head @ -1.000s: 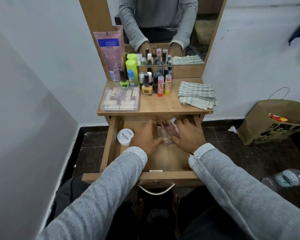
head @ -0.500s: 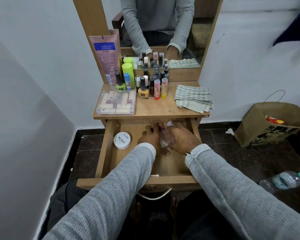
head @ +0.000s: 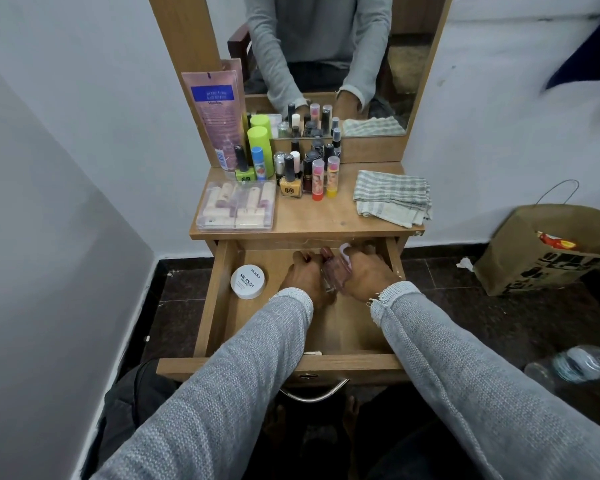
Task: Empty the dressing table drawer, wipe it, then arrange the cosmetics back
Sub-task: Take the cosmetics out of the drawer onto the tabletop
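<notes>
Most cosmetics already stand on the wooden worktop (head: pixel 312 220); emptying looks nearly done. In the open wooden drawer (head: pixel 222 306), the left hand (head: pixel 303 277) and right hand (head: pixel 364 277) close together around clear pinkish bottles (head: pixel 335 273) at the back. A round white nail-polish-remover tub (head: pixel 247 282) remains; wiping with the folded checked cloth (head: pixel 392 197) and rearranging lie ahead.

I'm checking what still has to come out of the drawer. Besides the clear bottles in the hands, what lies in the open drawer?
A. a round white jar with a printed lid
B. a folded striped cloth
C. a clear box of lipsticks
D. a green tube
A: the round white jar lies at the left of the drawer; the cloth sits on the tabletop.
</notes>
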